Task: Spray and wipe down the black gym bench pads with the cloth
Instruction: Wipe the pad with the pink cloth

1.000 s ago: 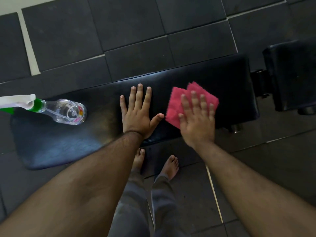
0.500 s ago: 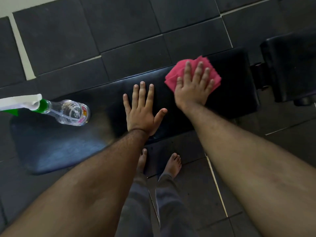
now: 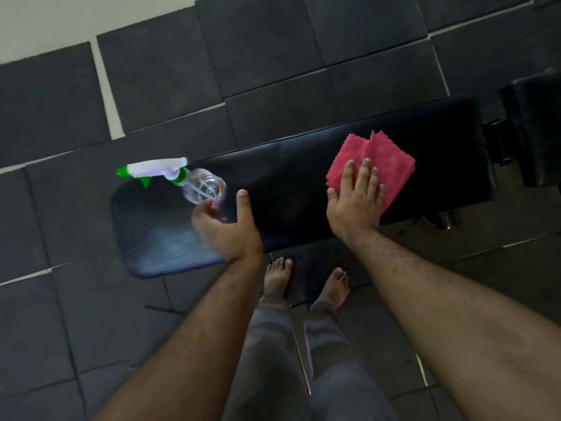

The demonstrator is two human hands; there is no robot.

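The long black bench pad (image 3: 291,183) runs across the middle of the head view. A clear spray bottle (image 3: 202,185) with a white and green trigger head lies on its side on the pad's left end. My left hand (image 3: 226,226) hovers just beside the bottle's base, fingers curled and apart, thumb raised, holding nothing. My right hand (image 3: 356,202) presses flat on a folded pink cloth (image 3: 385,165) on the right part of the pad. A second black pad (image 3: 534,126) sits at the far right, joined by a metal bracket.
Dark rubber floor tiles (image 3: 258,56) surround the bench, with a pale strip of floor (image 3: 60,19) at the top left. My bare feet (image 3: 303,284) stand close to the pad's near edge. A bench leg (image 3: 449,218) shows under the right end.
My left hand lifted off the pad and moved left to the spray bottle. My right hand drew the cloth back from the pad's far edge toward its middle. The camera view shifted.
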